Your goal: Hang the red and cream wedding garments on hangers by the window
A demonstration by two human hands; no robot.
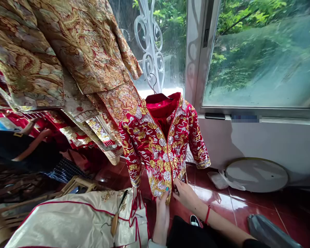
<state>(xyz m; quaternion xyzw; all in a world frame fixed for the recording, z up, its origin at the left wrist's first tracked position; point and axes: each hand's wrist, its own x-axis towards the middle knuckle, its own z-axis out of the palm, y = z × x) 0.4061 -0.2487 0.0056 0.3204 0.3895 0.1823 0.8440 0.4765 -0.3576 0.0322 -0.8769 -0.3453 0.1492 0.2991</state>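
Observation:
A red embroidered jacket (160,148) with gold and silver patterns hangs on a dark hanger (158,97) by the window. Its collar is parted and shows the red lining, while the front edges meet lower down. At the bottom hem, my left hand (163,208) pinches the front edge, its painted thumbnail on the embroidery. Just to the right, my right hand (182,193) has its fingers closed on the other front edge of the hem. The fingers behind the cloth are hidden.
Gold embroidered garments (88,44) hang at upper left. A cream garment with red piping (74,213) lies at lower left with a hanger (114,224). Another person (26,148) stands at far left. A round white board (257,175) leans by the wall, near a dark plastic bag (271,229).

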